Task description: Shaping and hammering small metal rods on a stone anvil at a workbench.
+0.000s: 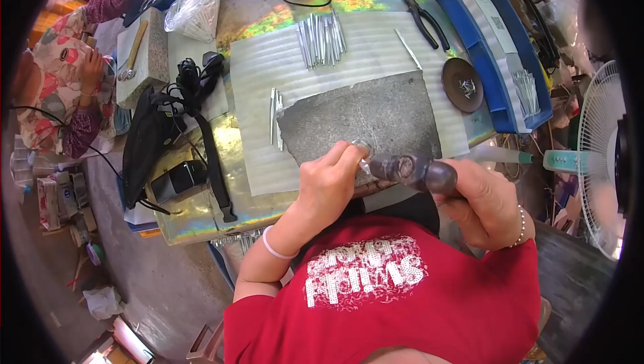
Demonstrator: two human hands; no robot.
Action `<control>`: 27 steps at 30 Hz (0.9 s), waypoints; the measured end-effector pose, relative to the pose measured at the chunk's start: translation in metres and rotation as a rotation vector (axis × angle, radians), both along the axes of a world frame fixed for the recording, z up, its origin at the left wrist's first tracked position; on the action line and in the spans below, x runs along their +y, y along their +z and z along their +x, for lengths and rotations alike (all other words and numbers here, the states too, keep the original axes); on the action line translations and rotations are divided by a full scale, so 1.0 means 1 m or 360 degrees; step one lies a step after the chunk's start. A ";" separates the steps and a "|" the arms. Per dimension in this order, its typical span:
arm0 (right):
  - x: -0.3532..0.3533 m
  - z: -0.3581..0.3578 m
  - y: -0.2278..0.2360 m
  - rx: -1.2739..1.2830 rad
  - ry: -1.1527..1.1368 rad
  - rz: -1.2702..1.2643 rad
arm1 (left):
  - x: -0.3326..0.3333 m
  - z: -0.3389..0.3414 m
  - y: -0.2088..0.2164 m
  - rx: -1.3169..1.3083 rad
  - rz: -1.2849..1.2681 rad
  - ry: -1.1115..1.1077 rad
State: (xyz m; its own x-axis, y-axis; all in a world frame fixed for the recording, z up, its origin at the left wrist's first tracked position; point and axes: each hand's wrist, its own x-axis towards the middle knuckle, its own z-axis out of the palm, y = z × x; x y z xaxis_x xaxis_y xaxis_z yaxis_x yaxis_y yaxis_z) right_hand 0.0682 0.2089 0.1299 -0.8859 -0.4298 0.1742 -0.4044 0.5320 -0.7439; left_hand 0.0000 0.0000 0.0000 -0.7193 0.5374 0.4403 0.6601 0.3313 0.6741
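My left hand (pixel 329 179) is at the near edge of a rough grey stone slab (pixel 359 112), its fingers closed on a small silvery metal piece (pixel 363 163) that is mostly hidden. To its right, my right hand (pixel 479 200) is wrapped around a dark hammer (pixel 404 168), whose rounded head hangs over the slab's near edge beside my left fingers. The slab lies on a white foam sheet (pixel 251 163). A bundle of thin silvery rods (pixel 322 41) rests beyond it. A few more rods (pixel 275 119) lie at its left, and a single rod (pixel 408 49) at its far right corner.
Black-handled pliers (pixel 426 21) and a brown dish (pixel 453 74) of small metal bits sit at the right, beside a blue tray (pixel 463 45). A fan (pixel 597 163) stands farther right. Black straps (pixel 209 163) and a stone block (pixel 153 62) lie left, near another person (pixel 67 76).
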 end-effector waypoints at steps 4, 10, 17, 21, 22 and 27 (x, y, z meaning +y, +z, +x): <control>-0.001 0.002 -0.004 0.0082 -0.0008 0.0130 | 0.002 0.003 0.004 -0.0113 -0.0141 0.0004; -0.001 0.011 0.021 0.0281 -0.0168 0.0262 | 0.001 0.002 0.003 -0.0110 -0.0105 0.0008; 0.000 -0.004 0.021 0.0272 -0.0019 0.0588 | 0.004 -0.009 0.005 -0.0030 -0.0037 -0.0024; -0.008 0.009 0.034 0.0587 -0.0369 0.0393 | -0.003 0.001 0.004 -0.0051 -0.0054 -0.0040; -0.010 0.013 0.037 0.0585 -0.0390 0.0420 | 0.000 -0.001 0.006 -0.0068 -0.0036 -0.0063; -0.016 0.025 0.035 0.0575 -0.0382 -0.0357 | 0.003 0.002 0.012 -0.0140 -0.0121 -0.0004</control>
State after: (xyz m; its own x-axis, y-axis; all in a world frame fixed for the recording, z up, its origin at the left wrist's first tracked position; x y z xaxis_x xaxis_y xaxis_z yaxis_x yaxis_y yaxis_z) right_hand 0.0929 0.1932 0.1644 -0.8214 -0.1377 0.5535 -0.5433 0.4845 -0.6856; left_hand 0.0017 0.0028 0.0118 -0.7520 0.5685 0.3335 0.6005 0.3824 0.7023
